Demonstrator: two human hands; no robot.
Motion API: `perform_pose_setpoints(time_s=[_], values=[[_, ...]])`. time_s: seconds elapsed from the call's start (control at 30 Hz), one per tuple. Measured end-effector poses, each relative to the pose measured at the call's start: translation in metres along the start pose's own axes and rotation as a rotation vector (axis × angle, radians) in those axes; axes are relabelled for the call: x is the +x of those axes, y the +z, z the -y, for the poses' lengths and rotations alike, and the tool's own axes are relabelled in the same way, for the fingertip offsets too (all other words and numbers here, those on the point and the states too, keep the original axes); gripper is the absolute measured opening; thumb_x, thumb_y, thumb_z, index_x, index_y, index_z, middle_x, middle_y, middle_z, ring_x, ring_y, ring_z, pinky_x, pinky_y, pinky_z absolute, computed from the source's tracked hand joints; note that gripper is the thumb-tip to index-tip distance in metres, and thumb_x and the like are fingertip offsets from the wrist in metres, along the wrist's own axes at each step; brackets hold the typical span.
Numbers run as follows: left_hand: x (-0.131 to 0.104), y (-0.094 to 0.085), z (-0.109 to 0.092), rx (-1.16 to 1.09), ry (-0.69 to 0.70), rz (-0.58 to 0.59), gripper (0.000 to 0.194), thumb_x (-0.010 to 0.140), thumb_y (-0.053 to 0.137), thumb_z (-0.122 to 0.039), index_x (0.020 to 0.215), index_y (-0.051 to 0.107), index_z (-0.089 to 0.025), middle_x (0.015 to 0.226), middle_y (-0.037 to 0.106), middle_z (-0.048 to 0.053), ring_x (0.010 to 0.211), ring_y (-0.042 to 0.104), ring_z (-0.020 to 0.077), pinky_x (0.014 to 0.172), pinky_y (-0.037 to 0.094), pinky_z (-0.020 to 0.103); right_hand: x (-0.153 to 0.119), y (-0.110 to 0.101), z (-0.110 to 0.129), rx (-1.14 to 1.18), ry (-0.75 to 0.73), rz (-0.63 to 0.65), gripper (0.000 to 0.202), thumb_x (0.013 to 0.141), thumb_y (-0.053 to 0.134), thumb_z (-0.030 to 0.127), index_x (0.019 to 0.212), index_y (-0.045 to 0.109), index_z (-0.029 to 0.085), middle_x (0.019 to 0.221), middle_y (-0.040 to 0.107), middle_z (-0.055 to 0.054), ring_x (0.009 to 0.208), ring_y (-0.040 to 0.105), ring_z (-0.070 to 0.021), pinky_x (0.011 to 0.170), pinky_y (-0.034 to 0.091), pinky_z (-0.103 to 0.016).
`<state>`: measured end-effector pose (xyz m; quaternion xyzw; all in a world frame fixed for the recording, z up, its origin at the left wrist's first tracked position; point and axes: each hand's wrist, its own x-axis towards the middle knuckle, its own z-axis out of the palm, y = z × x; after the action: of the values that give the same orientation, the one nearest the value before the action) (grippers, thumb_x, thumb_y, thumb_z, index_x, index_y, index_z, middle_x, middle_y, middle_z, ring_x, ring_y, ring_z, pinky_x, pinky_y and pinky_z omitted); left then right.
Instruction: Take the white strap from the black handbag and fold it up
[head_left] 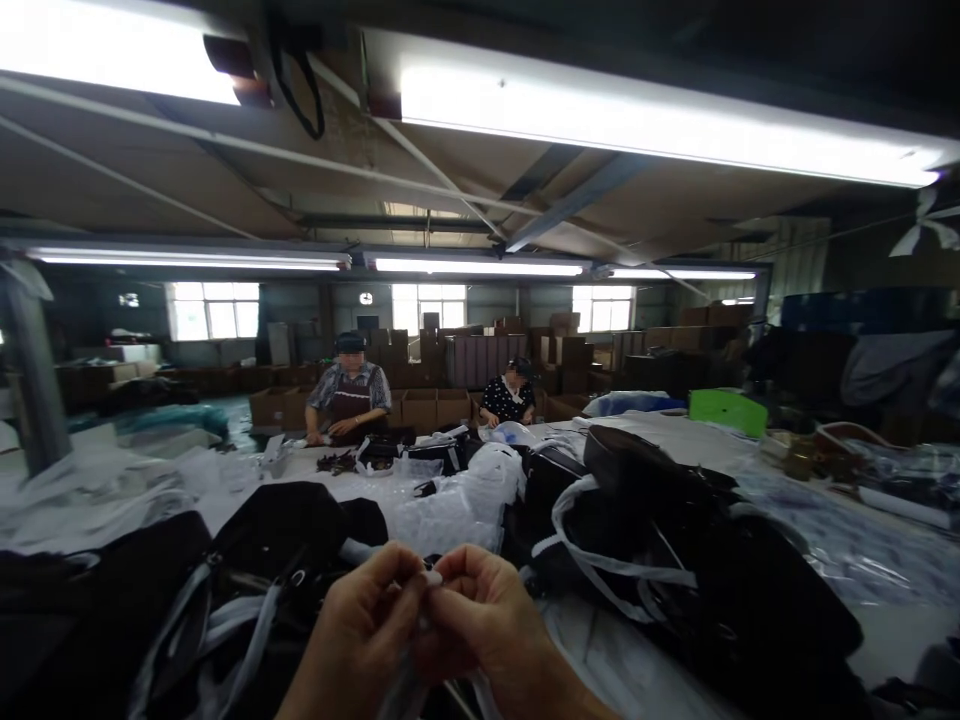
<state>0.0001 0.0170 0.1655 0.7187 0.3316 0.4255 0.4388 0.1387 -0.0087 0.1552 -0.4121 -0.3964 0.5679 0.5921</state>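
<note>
My left hand [360, 630] and my right hand [491, 625] meet at the bottom middle, fingertips pinched together on a small white strip [433, 578] that trails down between them. Just beyond my hands lie dark bags: one black bag [277, 535] with pale straps on the left, and a big pile of black bags [675, 560] tied with white straps on the right. What the strip belongs to below my hands is hidden.
Crumpled clear plastic wrap [457, 505] lies in the middle of the long white table [862, 560]. Two people work at the far end, one in an apron [349, 395] and one in a dotted top [510, 395]. A green box [727, 410] and cardboard cartons [427, 405] stand behind.
</note>
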Motion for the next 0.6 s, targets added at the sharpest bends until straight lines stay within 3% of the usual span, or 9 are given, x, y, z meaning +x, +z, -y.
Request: perform_pose_setpoints(time_s=[0.23,0.4,0.5,0.6], values=[[0.001,-0.001,0.003,0.065,0.011,-0.059,0.028,0.085,0.059,-0.042,0.073,0.057,-0.017,0.063,0.05,-0.002,0.059,0.042,0.0113,0.056,0.038,0.021,-0.006,-0.002,0.005,-0.036,0.013,0.087,0.058,0.056,0.087,0.05,0.087,0.051,0.016,0.055,0.062,0.006,0.044,0.06,-0.0111,0.044,0.049,-0.02],[-0.005,0.003,0.002,0.167,0.117,-0.085,0.024,0.088,0.056,-0.037,0.072,0.059,-0.019,0.068,0.056,0.001,0.064,0.051,0.014,0.061,0.041,0.022,0.002,0.004,-0.008,-0.004,-0.042,0.011,0.067,0.045,0.088,0.061,0.079,0.05,0.018,0.05,0.058,0.006,0.039,0.056,-0.0112,0.038,0.045,-0.02],[-0.01,0.004,0.006,0.191,0.221,-0.116,0.027,0.091,0.055,-0.04,0.073,0.062,-0.02,0.08,0.06,0.005,0.07,0.056,0.0158,0.065,0.045,0.023,0.003,0.005,-0.018,-0.013,-0.174,-0.005,0.058,0.055,0.085,0.061,0.076,0.053,0.017,0.053,0.057,0.006,0.041,0.054,-0.0093,0.04,0.046,-0.02],[-0.016,0.004,0.011,0.157,0.246,-0.152,0.029,0.09,0.056,-0.046,0.078,0.066,-0.022,0.084,0.059,0.006,0.07,0.056,0.0159,0.063,0.046,0.022,0.0,0.0,-0.023,-0.012,-0.204,-0.017,0.049,0.063,0.082,0.057,0.073,0.054,0.018,0.057,0.058,0.004,0.048,0.056,-0.011,0.046,0.049,-0.022]])
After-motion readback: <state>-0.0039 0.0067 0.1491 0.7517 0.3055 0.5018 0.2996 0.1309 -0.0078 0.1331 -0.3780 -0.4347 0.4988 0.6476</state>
